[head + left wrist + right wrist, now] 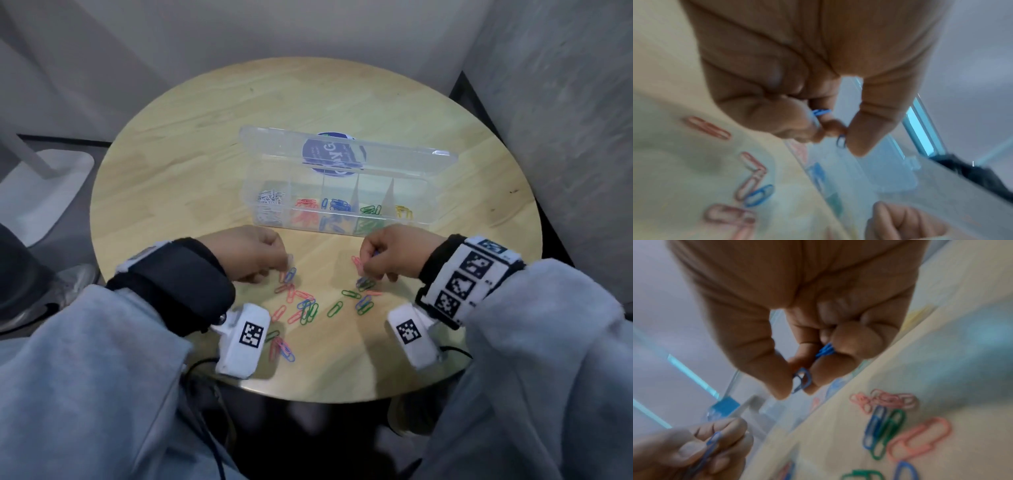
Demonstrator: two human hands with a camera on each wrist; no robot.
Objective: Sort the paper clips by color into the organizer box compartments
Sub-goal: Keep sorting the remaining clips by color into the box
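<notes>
A clear organizer box [337, 219] stands open on the round wooden table [178, 164]; its compartments hold white, red, blue, green and yellow clips from left to right. Loose red, blue and green paper clips [305, 308] lie scattered between my hands. My left hand [260, 255] hovers over the left of the pile and pinches blue clips [841, 141] between thumb and fingers. My right hand [387, 255] is above the right of the pile and pinches blue clips [803, 381] too, with more tucked in its curled fingers.
The box lid [342, 154] stands upright behind the compartments with a blue round label. Grey walls close in behind and to the right. A white stand base [44, 192] sits on the floor at left, and shoes show beside the table.
</notes>
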